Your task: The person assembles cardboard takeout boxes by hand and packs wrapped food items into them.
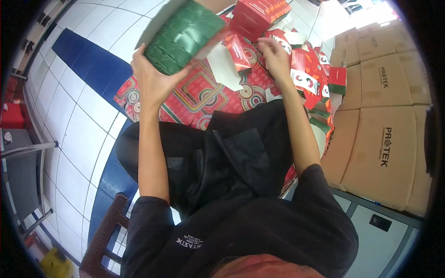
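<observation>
The two hands are well apart. The left hand is clamped on the near end of a green bundle, thumb on one side and fingers on the other, over the patterned cloth. The right hand has bent fingers near the red packaging; whether it grips any, I cannot tell. Between the hands lies a small red box; beyond the right hand stands a larger red box. Brown cartons are stacked to its right.

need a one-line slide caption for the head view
Left hand holds an open box with green contents above patterned cloth; right hand near red packaging.
</observation>
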Available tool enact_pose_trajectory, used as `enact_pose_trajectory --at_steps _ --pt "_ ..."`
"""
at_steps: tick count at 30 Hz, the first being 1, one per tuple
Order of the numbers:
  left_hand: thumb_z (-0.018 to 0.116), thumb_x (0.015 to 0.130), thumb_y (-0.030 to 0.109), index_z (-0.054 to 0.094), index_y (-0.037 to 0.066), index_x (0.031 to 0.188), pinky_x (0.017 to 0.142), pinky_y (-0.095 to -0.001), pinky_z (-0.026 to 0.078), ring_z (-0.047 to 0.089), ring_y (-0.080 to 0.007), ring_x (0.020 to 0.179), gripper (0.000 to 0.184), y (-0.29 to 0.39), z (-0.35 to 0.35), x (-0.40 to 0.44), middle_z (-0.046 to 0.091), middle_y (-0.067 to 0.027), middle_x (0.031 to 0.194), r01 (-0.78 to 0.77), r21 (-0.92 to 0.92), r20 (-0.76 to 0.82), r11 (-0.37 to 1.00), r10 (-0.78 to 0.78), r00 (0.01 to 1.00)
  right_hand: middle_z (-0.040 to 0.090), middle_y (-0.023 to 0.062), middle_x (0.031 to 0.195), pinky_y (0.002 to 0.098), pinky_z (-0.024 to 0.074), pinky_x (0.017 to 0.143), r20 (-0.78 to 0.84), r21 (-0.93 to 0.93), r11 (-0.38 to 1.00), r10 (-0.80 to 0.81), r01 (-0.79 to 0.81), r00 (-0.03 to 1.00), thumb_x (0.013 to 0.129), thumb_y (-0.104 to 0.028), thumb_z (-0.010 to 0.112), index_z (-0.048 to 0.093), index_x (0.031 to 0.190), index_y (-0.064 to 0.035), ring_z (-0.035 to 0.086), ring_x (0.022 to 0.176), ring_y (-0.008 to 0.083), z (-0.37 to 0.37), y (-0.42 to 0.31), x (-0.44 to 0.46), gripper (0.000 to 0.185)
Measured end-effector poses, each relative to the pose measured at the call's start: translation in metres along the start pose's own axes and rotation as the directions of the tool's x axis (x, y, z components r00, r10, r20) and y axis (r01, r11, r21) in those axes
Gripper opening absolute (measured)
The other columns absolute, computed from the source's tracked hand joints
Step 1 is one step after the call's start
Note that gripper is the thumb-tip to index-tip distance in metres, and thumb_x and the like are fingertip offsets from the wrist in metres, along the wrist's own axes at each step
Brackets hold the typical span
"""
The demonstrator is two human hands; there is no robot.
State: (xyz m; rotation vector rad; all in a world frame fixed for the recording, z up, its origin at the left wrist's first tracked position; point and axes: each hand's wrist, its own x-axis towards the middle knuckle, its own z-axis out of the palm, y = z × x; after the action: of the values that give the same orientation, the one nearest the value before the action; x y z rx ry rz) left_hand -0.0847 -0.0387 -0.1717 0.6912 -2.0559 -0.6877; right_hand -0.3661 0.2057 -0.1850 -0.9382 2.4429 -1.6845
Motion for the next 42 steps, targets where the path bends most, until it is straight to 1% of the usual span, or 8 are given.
enact_pose_trajectory --at_steps 8,18,21,24,30,36,39,42 --pt "0.104 0.063 0.05 0.036 -0.017 0.153 0.12 -0.0549 0.042 0.047 -0.0458 0.141 0.131 -0.014 0.002 0.001 0.049 -0.0327 0.149 0.317 0.044 0.045 0.947 -0.319 0.947 0.056 0.0242 0.151 0.0547 0.0562 0.102 0.296 -0.623 0.757 -0.006 0.198 0.955 0.086 -0.034 0.083 0.051 0.154 -0.0082 0.066 0.128 0.0441 0.051 0.084 -0.019 0.079" --pt "0.106 0.064 0.048 0.039 -0.019 0.149 0.118 -0.0476 0.045 0.056 -0.0393 0.137 0.127 -0.044 0.003 0.017 0.052 -0.033 0.145 0.371 -0.116 -0.062 0.921 -0.379 0.923 0.065 0.0284 0.135 0.068 0.0542 0.104 -0.062 0.055 0.851 0.525 -0.522 0.849 0.089 -0.021 0.078 0.049 0.157 -0.0078 0.067 0.123 0.0516 0.028 0.092 -0.009 0.075" --pt "0.107 0.063 0.046 0.039 -0.02 0.148 0.118 -0.0459 0.045 0.058 -0.0383 0.135 0.127 -0.042 0.004 0.014 0.052 -0.033 0.145 0.383 -0.106 -0.042 0.917 -0.389 0.92 0.062 0.0233 0.141 0.0659 0.049 0.112 0.043 -0.746 0.666 0.08 -0.021 0.996 0.088 -0.008 0.074 0.053 0.154 -0.0075 0.053 0.143 0.0437 0.041 0.107 -0.025 0.07" --pt "0.107 0.066 0.045 0.037 -0.02 0.149 0.119 -0.0442 0.045 0.057 -0.0372 0.136 0.127 -0.04 0.004 0.012 0.051 -0.0316 0.146 0.395 -0.054 -0.007 0.917 -0.395 0.918 0.065 0.0196 0.14 0.0637 0.0416 0.12 0.452 -0.845 0.352 0.068 0.403 0.89 0.088 -0.008 0.073 0.062 0.146 -0.0046 0.056 0.141 0.0396 0.046 0.107 -0.036 0.058" --pt "0.108 0.066 0.042 0.037 -0.019 0.147 0.116 -0.0422 0.045 0.057 -0.0339 0.133 0.123 -0.034 0.007 0.013 0.052 -0.0294 0.144 0.416 -0.155 0.059 0.896 -0.412 0.909 0.073 0.0217 0.134 0.059 0.0373 0.122 0.595 -0.792 0.408 0.35 0.454 0.724 0.093 -0.017 0.07 0.073 0.132 -0.0101 0.067 0.132 0.0335 0.06 0.094 -0.062 0.04" --pt "0.108 0.066 0.041 0.034 -0.019 0.149 0.117 -0.0421 0.044 0.055 -0.034 0.136 0.126 -0.044 0.005 0.006 0.051 -0.03 0.146 0.413 -0.148 0.101 0.899 -0.402 0.91 0.077 0.022 0.105 0.0527 0.0543 0.095 0.121 -0.091 0.96 -0.255 0.266 0.959 0.099 -0.015 0.063 0.075 0.119 -0.005 0.077 0.092 0.0326 0.063 0.058 -0.034 0.025" --pt "0.107 0.063 0.046 0.034 -0.017 0.152 0.119 -0.0457 0.044 0.055 -0.0396 0.138 0.131 -0.046 0.005 0.003 0.051 -0.0316 0.147 0.345 -0.016 0.143 0.938 -0.34 0.93 0.075 0.0042 0.106 0.0307 0.0599 0.084 0.11 0.49 0.857 0.118 -0.157 0.987 0.108 -0.017 0.061 0.068 0.127 -0.0024 0.07 0.093 0.0083 0.03 0.027 -0.025 0.025" --pt "0.106 0.059 0.048 0.034 -0.016 0.153 0.12 -0.0485 0.044 0.054 -0.043 0.14 0.134 -0.036 0.015 0.001 0.05 -0.0321 0.147 0.219 0.075 0.239 0.973 -0.23 0.943 0.075 0.0006 0.111 0.0278 0.0595 0.088 -0.029 0.678 0.732 0.122 -0.07 0.992 0.11 -0.016 0.059 0.068 0.127 -0.0024 0.07 0.096 0.0082 0.005 0.014 -0.016 0.023"
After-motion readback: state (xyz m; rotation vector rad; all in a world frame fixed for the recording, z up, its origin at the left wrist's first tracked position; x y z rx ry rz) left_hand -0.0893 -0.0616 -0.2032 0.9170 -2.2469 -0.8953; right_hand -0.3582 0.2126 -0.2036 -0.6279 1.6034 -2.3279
